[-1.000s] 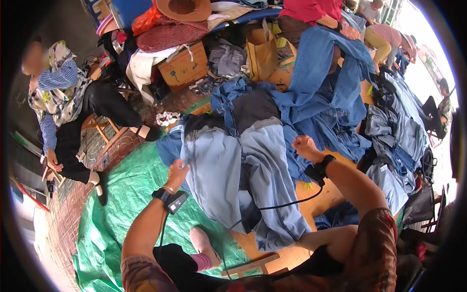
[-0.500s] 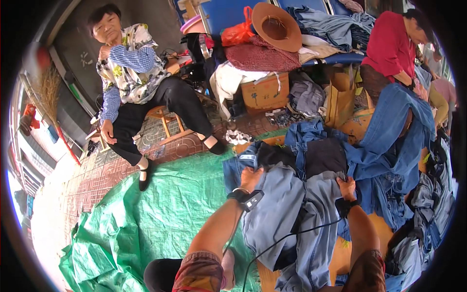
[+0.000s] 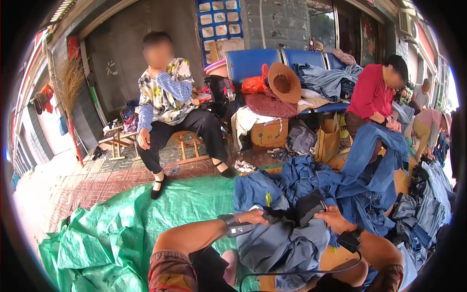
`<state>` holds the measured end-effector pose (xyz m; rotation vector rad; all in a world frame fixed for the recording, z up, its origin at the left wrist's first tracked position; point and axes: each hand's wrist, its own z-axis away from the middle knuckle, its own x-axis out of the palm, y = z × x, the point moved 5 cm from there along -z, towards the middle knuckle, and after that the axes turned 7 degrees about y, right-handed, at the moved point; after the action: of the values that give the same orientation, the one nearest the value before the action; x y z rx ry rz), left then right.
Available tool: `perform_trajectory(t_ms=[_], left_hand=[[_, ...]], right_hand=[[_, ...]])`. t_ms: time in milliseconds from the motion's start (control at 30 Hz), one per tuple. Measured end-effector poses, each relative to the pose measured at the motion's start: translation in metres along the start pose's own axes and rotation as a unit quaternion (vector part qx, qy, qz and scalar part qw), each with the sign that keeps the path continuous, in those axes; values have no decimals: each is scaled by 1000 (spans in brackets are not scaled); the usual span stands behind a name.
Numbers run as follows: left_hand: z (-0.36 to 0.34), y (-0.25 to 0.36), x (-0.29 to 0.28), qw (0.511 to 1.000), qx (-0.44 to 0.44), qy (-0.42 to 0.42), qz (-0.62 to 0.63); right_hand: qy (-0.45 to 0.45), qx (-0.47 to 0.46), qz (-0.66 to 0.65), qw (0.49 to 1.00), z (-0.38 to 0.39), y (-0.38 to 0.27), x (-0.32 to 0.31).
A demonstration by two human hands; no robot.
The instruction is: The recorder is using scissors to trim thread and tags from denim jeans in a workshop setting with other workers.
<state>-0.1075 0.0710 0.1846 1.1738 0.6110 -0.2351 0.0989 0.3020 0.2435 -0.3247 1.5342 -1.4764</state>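
Jeans [image 3: 275, 248] bunch over the near end of the brown board [image 3: 338, 260], between left hand [image 3: 253, 217] and right hand [image 3: 335, 220], the fingers of each pinching their dark cloth [image 3: 309, 208]. Crinkled green tarp [image 3: 194, 204] spreads wide leftward; darker denim [image 3: 365, 204] crowds the board's far side. Their pale fabric falls in soft, loose creases.

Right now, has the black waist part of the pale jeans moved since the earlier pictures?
Yes: the black waist part has come toward the camera, farther from the cardboard box.

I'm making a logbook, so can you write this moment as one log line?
left hand: holding grey-blue jeans | right hand: holding same jeans | nearby: green tarp, darker jeans
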Motion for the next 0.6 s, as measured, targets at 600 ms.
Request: perform_trajectory(t_ms=[600], left_hand=[[197,175,-123,884,205,326,265]], right_hand=[[227,-284,-173,915,119,-144,-158]])
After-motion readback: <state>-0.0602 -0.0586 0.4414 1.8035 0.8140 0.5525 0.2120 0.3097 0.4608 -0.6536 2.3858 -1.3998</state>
